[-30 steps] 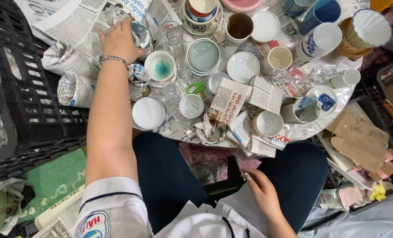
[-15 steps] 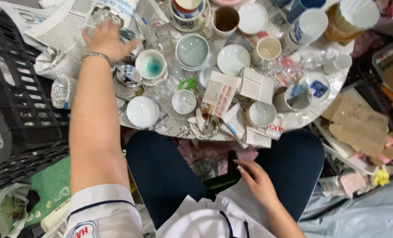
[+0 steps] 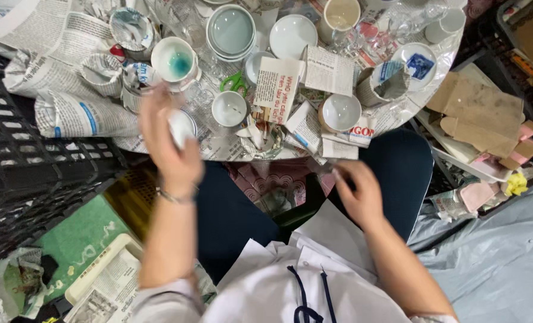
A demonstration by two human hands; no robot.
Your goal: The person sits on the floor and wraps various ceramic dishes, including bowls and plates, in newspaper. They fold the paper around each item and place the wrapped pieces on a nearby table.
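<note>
Your left hand [image 3: 169, 149], blurred at centre left of the frame, seems to wrap its fingers round a small white bowl [image 3: 181, 127] at the table's near edge. Your right hand [image 3: 355, 190] pinches white paper [image 3: 332, 230] over your lap. Support the bowl's underside.

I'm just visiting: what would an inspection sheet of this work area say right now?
Surface: round table covered in newspaper.
Job's things: small white cup at the left hand; white paper sheets on the lap by the right hand.
Clutter: cups, stacked bowls, green scissors, paper slips, newspaper-wrapped pieces.
Hands: left hand blurred, around the cup; right hand at the table edge, grip unclear.
Cables: nothing seen.
Surroundings: black crate, cardboard pieces, grey sheet.
</note>
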